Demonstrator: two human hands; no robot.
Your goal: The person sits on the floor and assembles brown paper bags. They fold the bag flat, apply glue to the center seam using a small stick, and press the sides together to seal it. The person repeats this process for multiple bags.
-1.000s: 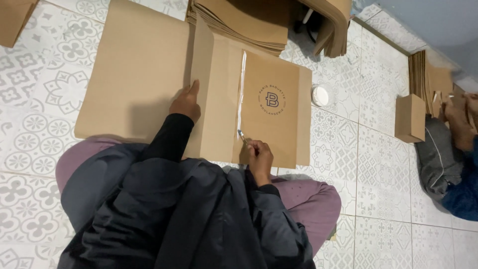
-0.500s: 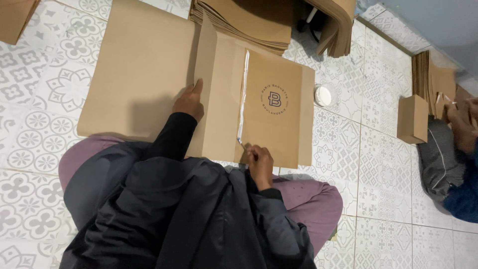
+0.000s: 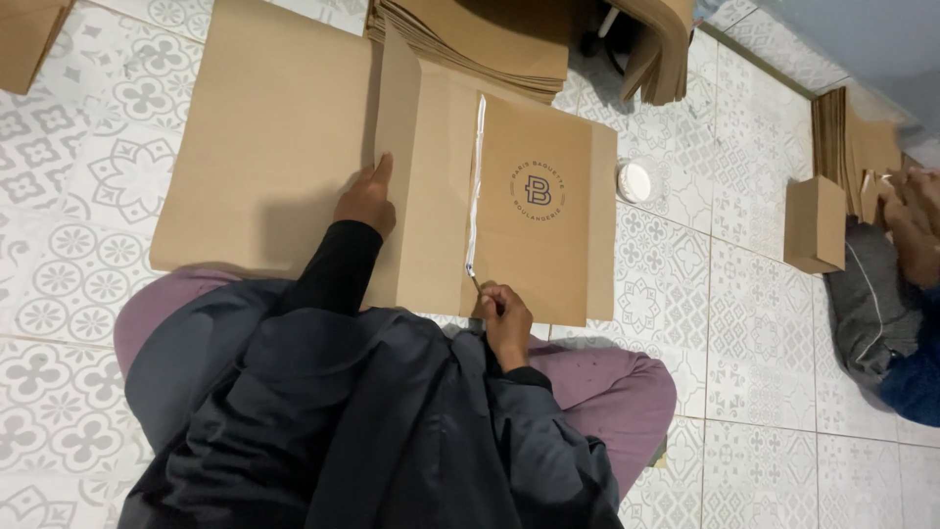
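A brown paper sheet (image 3: 548,245) with a round dark printed mark lies partly folded on a larger brown sheet (image 3: 264,127). A white glue line (image 3: 476,176) runs down its fold. My left hand (image 3: 367,201) presses flat on the folded flap left of that line. My right hand (image 3: 506,318) is closed on a thin brush (image 3: 474,281), whose tip touches the near end of the glue line, close to the sheet's near edge.
A stack of brown paper sheets (image 3: 470,39) lies at the far side. A small white round pot (image 3: 634,181) stands on the patterned tile floor (image 3: 744,392). A small folded brown bag (image 3: 815,223) stands at the right, where another person (image 3: 896,294) handles more brown paper.
My right hand has drawn the brush a little nearer along the glue line, toward the sheet's near edge. My left hand has stayed pressed on the flap.
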